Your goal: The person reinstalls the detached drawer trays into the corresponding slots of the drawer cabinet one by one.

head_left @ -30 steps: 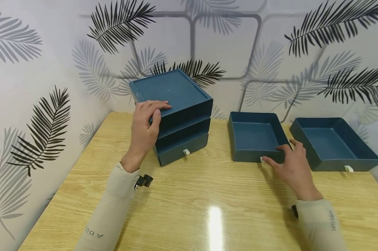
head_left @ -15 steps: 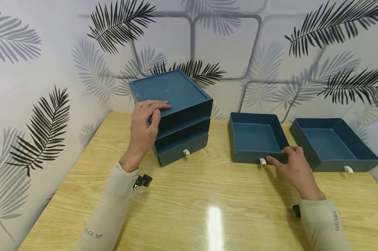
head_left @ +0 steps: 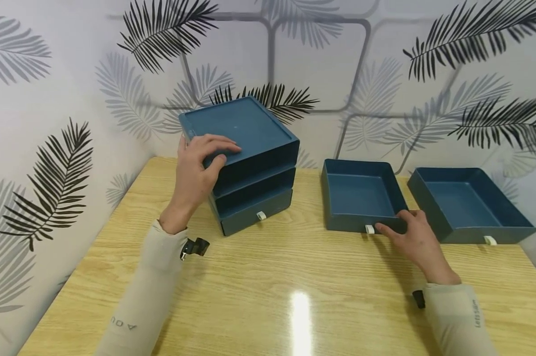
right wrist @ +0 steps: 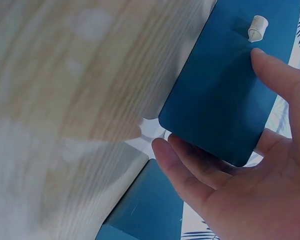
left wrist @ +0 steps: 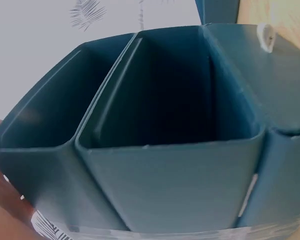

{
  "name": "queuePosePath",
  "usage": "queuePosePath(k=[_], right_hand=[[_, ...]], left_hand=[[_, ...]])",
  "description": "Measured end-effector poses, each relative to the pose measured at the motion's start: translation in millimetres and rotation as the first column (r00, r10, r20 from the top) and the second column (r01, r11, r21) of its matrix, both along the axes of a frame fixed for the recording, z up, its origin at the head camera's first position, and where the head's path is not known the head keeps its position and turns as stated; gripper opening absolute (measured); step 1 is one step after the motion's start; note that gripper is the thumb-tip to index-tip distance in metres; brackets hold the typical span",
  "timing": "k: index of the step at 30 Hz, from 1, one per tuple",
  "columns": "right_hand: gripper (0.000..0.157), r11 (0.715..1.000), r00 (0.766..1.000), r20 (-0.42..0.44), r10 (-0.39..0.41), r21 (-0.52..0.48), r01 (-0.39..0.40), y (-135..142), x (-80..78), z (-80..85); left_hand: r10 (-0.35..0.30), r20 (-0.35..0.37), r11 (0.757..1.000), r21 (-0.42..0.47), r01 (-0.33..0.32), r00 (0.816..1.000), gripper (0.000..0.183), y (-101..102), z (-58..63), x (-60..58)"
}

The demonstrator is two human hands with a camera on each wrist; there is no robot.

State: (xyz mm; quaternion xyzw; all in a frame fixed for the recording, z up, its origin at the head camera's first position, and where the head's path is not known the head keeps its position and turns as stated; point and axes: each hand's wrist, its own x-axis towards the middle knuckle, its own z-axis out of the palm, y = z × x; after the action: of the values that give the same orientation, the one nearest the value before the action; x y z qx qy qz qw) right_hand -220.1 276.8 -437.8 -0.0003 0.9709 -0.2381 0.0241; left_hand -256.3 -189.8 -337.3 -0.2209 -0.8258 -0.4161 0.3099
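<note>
A blue drawer cabinet [head_left: 254, 183] stands at the left of the table. Its upper two bays gape without drawers, while the lowest drawer [head_left: 274, 207] with a white pull tab sits inside. My left hand [head_left: 197, 163] rests on the cabinet's top near its front left corner, fingers extended over it. To the right, a loose blue drawer [head_left: 359, 195] lies upright on the table, its inside bare. My right hand [head_left: 417, 240] grips its front right corner; the right wrist view has the thumb on the front face beside the tab [right wrist: 258, 28] and fingers around the side.
Another blue drawer [head_left: 470, 202] lies to the right, close beside my right hand. The wooden table [head_left: 259, 282] runs up to a leaf-patterned wall [head_left: 321, 69] behind the drawers, with another wall at the left.
My right hand has come down onto the drawer's front right corner and now grips it. My left hand has shifted slightly on the cabinet's top; the drawers hardly move.
</note>
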Motion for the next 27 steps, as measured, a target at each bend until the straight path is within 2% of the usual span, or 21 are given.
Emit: queuePosePath(k=[6,10,19,27], right_hand=[[0.088,1.0,1.0,-0.016,0.019,-0.017,-0.019,-4,-1.3,-1.8],[0.087,1.0,1.0,-0.013,0.011,-0.02,-0.011,-8,-2.8,-0.4],[0.079,0.999,1.0,-0.027,0.011,-0.032,-0.012,-4,3.1,-1.6],[0.074,0.999,0.997,-0.071,0.029,-0.023,-0.031,1,4.1,0.4]], left_hand=[[-0.073,0.08,0.997,0.018,0.072,0.994,0.027,-14,4.6,-7.2],[-0.098,0.131,0.995,0.002,0.098,0.987,0.026,-22,7.0,-9.3],[-0.099,0.133,0.992,-0.064,0.108,0.986,0.026,-28,8.7,-21.6],[-0.166,0.175,0.98,-0.077,0.182,0.97,0.029,-27,9.8,-25.2]])
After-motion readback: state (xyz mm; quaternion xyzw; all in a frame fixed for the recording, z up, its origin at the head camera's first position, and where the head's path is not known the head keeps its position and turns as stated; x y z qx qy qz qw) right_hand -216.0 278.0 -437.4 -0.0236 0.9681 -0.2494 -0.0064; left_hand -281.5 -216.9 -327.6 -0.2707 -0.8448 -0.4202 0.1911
